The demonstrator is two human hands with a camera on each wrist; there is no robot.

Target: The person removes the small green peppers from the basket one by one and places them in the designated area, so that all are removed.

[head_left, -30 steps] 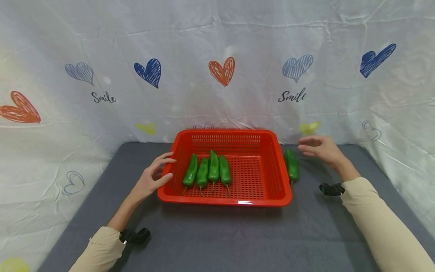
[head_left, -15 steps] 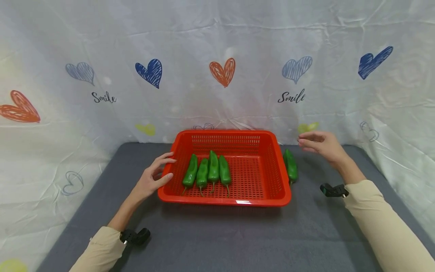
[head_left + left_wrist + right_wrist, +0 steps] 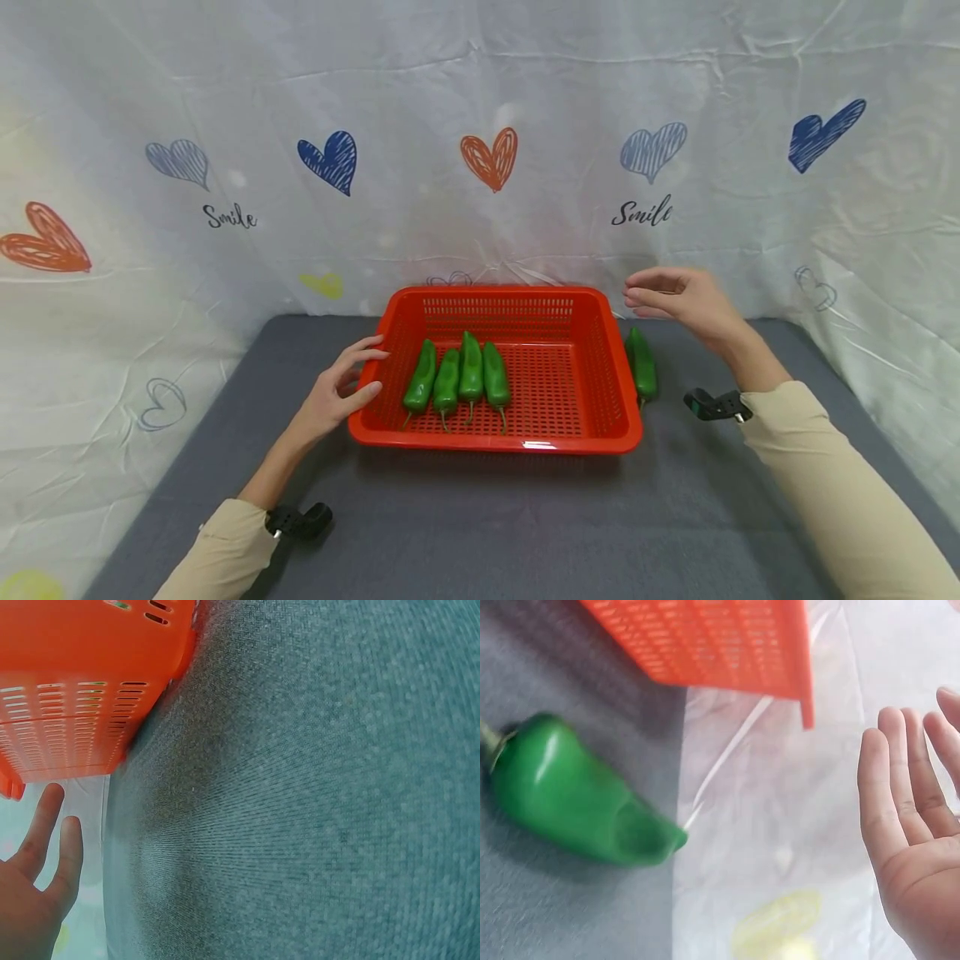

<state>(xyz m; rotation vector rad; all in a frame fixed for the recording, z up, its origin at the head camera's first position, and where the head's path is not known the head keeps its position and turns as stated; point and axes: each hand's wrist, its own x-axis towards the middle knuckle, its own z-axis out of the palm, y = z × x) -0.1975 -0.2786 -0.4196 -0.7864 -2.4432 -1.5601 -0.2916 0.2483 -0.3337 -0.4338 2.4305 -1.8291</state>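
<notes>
A red plastic basket (image 3: 536, 445) with slotted walls stands on the grey table. Several green chili peppers (image 3: 470, 367) lie side by side in its left half, stems towards me. My left hand (image 3: 337, 387) rests at the basket's left rim, fingers loosely spread; in the left wrist view two straight fingers (image 3: 69, 855) show beside the basket wall. Another green pepper (image 3: 642, 364) lies on the table just outside the basket's right wall. Raised above and behind that pepper, my right hand (image 3: 686, 304) holds nothing, its fingers fairly straight in the right wrist view.
A white cloth (image 3: 555, 225) printed with hearts and "Smile" hangs behind the table's back edge. The grey tabletop (image 3: 480, 525) stretches in front of the basket and to both sides. Black wrist straps (image 3: 298, 522) sit on both arms.
My right hand has risen and then moved left towards the basket's back right corner. My left hand, the basket and the peppers stay in place.
</notes>
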